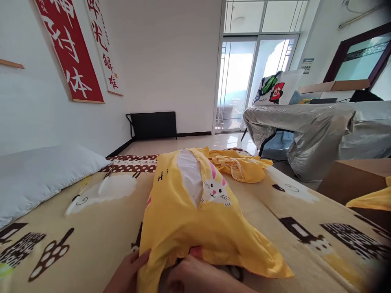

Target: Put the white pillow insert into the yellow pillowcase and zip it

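A yellow pillowcase (171,228) with a rabbit face and "Hi" print lies in front of me over a white pillow (190,175), which shows through a long slit in its upper face. My left hand (130,270) grips the near left corner of the pillowcase, thumb on top. Close beside it, my right hand (195,273) is closed in a fist against the near edge of the cloth. The fingertips of this hand are hidden, so what is inside the fist cannot be seen. The near right corner of the pillowcase spreads flat to a point.
A patterned beige blanket (100,236) lies underneath. Crumpled yellow cloth (244,165) sits beyond the pillow. A plain white pillow (45,171) is at left. At right stand a cardboard box (345,179) with yellow fabric (371,198) on it and a plastic-covered table (314,118).
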`<state>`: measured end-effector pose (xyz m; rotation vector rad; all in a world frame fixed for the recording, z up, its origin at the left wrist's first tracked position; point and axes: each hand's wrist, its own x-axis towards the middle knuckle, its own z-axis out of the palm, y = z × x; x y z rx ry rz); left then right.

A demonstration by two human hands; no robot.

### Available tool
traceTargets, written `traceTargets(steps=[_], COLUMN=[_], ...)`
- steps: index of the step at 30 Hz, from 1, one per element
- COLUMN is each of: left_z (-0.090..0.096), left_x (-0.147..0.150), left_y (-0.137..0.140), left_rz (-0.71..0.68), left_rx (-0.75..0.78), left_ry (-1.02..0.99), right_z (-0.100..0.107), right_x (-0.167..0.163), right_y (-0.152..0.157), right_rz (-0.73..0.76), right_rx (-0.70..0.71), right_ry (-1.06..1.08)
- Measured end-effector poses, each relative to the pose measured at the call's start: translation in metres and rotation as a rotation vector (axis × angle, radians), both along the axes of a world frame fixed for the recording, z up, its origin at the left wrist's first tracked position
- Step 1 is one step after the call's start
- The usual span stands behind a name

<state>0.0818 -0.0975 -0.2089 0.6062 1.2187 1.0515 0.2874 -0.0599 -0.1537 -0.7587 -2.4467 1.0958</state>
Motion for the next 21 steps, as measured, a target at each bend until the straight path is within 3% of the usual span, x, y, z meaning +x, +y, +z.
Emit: traceTargets(steps=[2, 4, 6, 8, 11, 15, 18, 21], left_z=[0.002, 0.001, -0.004, -0.006, 0.000, 0.009, 0.011, 0.018], left_x=[0.000, -0.011, -0.029, -0.046, -0.051, -0.023, -0.010, -0.025], left_y=[0.003, 0.005, 0.006, 0.007, 0.006, 0.005, 0.009, 0.015], left_rz=[-0.023, -0.048, -0.045, -0.012, 0.004, -0.095, -0.118, -0.020], left_rx=[0.024, 0.014, -0.022, -0.060, -0.071, -0.056, 0.027, 0.090], left_ry=[-0.039, -0.052, -0.071, -0.112, -0.196, -0.244, -0.197, -0.204], right_z=[0.014, 0.012, -0.005, -0.029, -0.057, -0.063, -0.060, -0.056], right_x=[0.033, 0.077, 0.128, 0.174, 0.208, 0.176, 0.129, 0.109], right_y=[0.008, 0.020, 0.032, 0.039, 0.040, 0.043, 0.048, 0.047], right_rz=[-0.191, -0.550, -0.937, -1.132, -1.012, -0.843, -0.780, -0.777], right_rx=[-0.011, 0.094, 0.199, 0.069, -0.272, -0.639, -0.727, -0.668], right_ry=[-0.003, 0.013, 0.047, 0.050, 0.131, 0.327, 0.478, 0.521])
